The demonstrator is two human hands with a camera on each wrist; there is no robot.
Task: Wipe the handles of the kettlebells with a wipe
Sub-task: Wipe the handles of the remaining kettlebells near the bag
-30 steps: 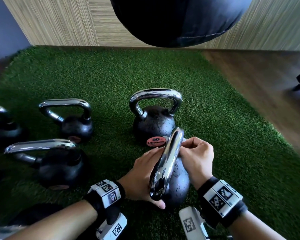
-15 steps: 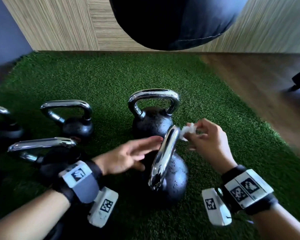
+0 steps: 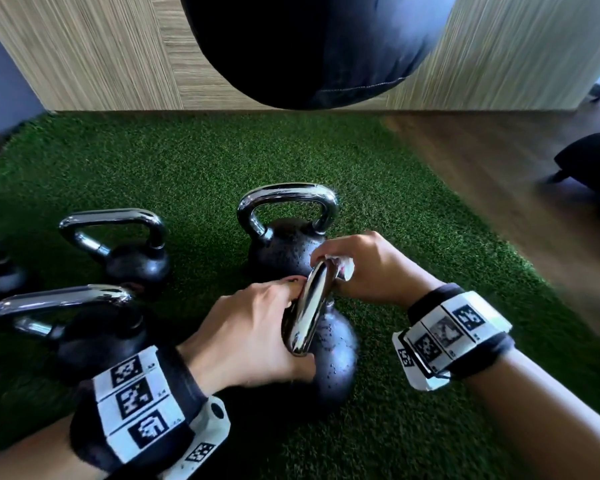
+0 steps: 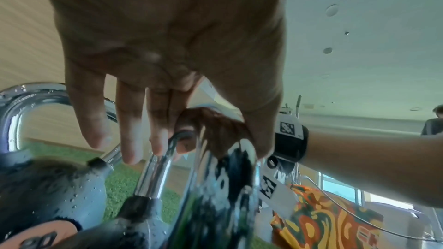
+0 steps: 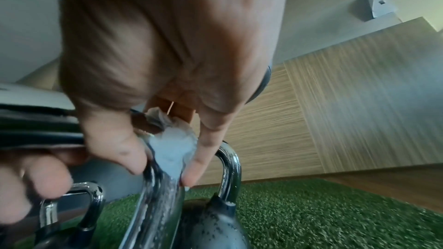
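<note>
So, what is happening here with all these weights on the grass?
A person is cleaning black kettlebells with chrome handles that stand on green artificial turf. The right hand pinches a crumpled white wipe against the far end of the shiny chrome handle of the nearest black kettlebell. The left hand rests against the same handle and steadies it. Another black kettlebell stands just behind, and more stand to the left.

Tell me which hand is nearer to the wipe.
Right. The right hand pinches the wipe against the far end of the handle; the left hand holds the handle lower, apart from the wipe.
</note>
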